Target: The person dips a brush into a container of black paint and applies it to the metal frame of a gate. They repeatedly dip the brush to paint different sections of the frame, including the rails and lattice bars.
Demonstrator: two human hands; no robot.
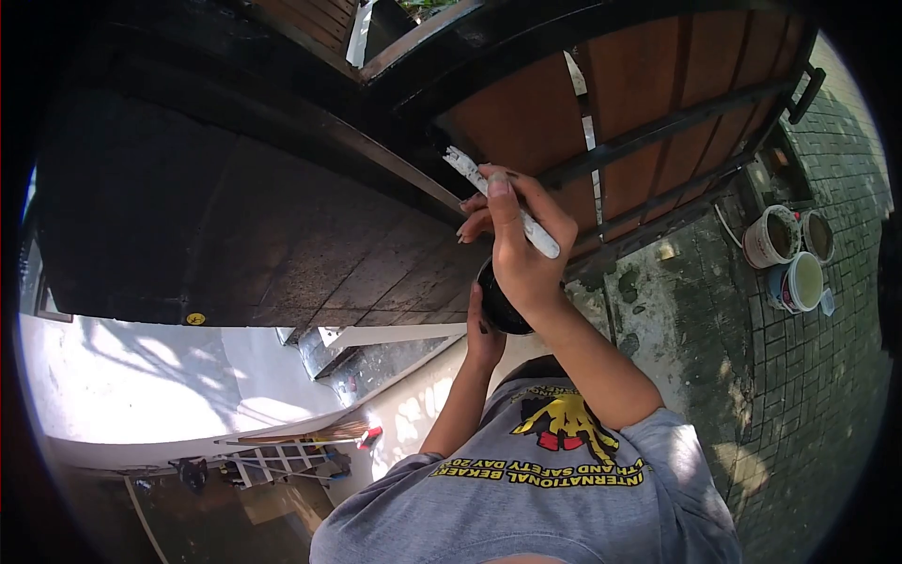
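Observation:
A white-handled paintbrush (536, 235), its handle smudged with dark paint, is gripped in my right hand (521, 221). Its dark bristles reach the black frame (404, 117) of a gate, beside a brown panel (517, 113). Lower down, my left hand (482, 338) holds a round black container (503, 305) by its side, just below my right wrist. Part of the container is hidden behind my right forearm. Dark smears mark fingers of both hands.
Several buckets (805, 280) stand on the paving (846, 376) at the right. A black handle (806, 94) sticks out from the gate's far end. A dark panel (141, 216) spans the left. A ladder (282, 462) lies at the lower left.

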